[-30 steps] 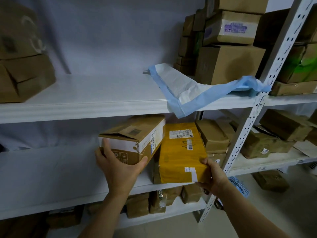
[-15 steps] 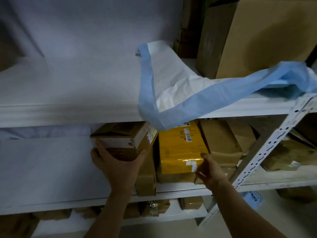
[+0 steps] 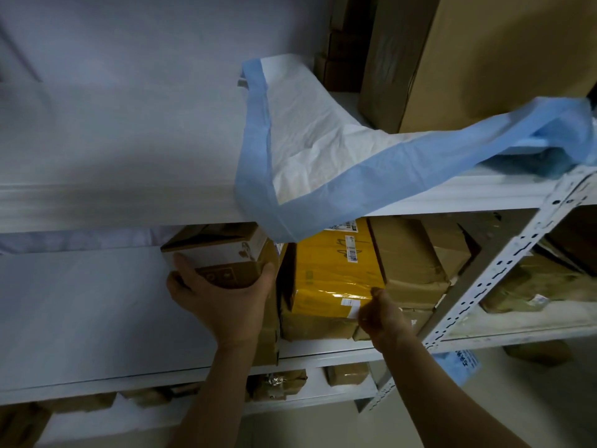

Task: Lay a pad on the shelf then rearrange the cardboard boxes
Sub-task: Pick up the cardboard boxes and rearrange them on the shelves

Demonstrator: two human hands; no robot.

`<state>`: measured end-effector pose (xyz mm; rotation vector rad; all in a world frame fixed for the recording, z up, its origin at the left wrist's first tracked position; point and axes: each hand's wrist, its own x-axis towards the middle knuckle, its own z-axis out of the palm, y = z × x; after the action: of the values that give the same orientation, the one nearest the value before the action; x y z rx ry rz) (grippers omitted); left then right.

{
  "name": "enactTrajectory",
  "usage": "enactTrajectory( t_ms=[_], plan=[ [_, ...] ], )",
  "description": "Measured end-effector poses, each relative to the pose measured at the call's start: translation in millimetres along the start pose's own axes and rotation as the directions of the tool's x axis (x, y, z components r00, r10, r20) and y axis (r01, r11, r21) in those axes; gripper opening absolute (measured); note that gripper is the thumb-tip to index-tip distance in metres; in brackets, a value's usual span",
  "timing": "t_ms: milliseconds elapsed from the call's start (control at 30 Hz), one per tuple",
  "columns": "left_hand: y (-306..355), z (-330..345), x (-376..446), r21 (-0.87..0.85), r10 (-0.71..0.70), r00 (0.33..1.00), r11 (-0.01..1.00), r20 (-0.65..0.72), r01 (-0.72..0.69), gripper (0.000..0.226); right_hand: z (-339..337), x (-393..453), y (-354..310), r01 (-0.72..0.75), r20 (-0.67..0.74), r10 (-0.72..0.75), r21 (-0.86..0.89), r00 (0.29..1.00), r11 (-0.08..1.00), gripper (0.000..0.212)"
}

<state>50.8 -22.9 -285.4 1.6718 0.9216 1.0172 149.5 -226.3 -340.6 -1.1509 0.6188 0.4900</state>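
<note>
The yellow parcel [image 3: 332, 270] sits on the middle shelf [image 3: 97, 318], stacked on top of brown cardboard boxes [image 3: 316, 324]. The right hand [image 3: 381, 313] pinches the parcel's near right corner, fingers curled under it and thumb on its top edge. Just left of the yellow parcel, the left hand [image 3: 223, 299] grips a small brown-and-white box [image 3: 219, 257], thumb on the side nearest the parcel and fingers wrapped round its far left side. This box looks to be raised off the shelf or resting on a taller carton [image 3: 271, 318] below it; the dim light makes it hard to tell which. To the right of the yellow parcel, touching it, more brown boxes [image 3: 416, 263] fill the shelf up to the perforated white upright [image 3: 504, 263].

Above the yellow parcel, a white pad with a blue border [image 3: 307, 150] lies loosely on the upper shelf [image 3: 113, 202]. Its near corner hangs over the shelf's front edge, right over the parcel's far end, and its right end is bunched up near the upright. A large cardboard box [image 3: 500, 56] stands on that shelf behind the pad. Below the parcel, on the lowest shelf, small brown packages [image 3: 277, 384] are visible.
</note>
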Motion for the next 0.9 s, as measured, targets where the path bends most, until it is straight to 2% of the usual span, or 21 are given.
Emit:
enactTrajectory(
  t_ms=[133,367,667,767,833,900],
  plan=[
    [9.8,-0.3,1.2,-0.003,0.033,0.999,0.999,-0.015,-0.033,0.135,-7.1,3.3,-6.2,-0.002,-0.072,0.004,0.037,0.997,0.999,0.037],
    [13.7,2.6,-5.3,-0.030,0.063,0.998,0.998,0.009,-0.063,0.130,-1.5,2.1,-13.2,0.022,-0.139,-0.005,0.124,0.990,0.992,0.068],
    [1.3,2.5,-6.5,0.054,0.094,0.995,0.994,-0.020,-0.093,0.130,4.1,-0.2,-20.1,0.037,-0.205,-0.025,0.058,0.979,0.998,0.063],
    [-8.1,7.7,-15.3,0.155,0.186,0.981,0.972,-0.045,-0.177,0.124,6.5,-8.8,-18.6,0.046,-0.244,-0.046,-0.007,0.969,0.999,0.061],
    [-16.0,9.9,-26.6,0.190,0.179,0.983,0.967,-0.038,-0.169,0.126,8.1,-17.0,-15.4,0.122,-0.307,-0.156,-0.129,0.939,0.984,0.049],
    [-21.9,11.1,-37.2,0.220,0.134,0.991,0.967,-0.007,-0.129,0.132,12.8,-29.8,-15.8,0.197,-0.374,-0.303,-0.296,0.876,0.935,0.032]
  ],
)
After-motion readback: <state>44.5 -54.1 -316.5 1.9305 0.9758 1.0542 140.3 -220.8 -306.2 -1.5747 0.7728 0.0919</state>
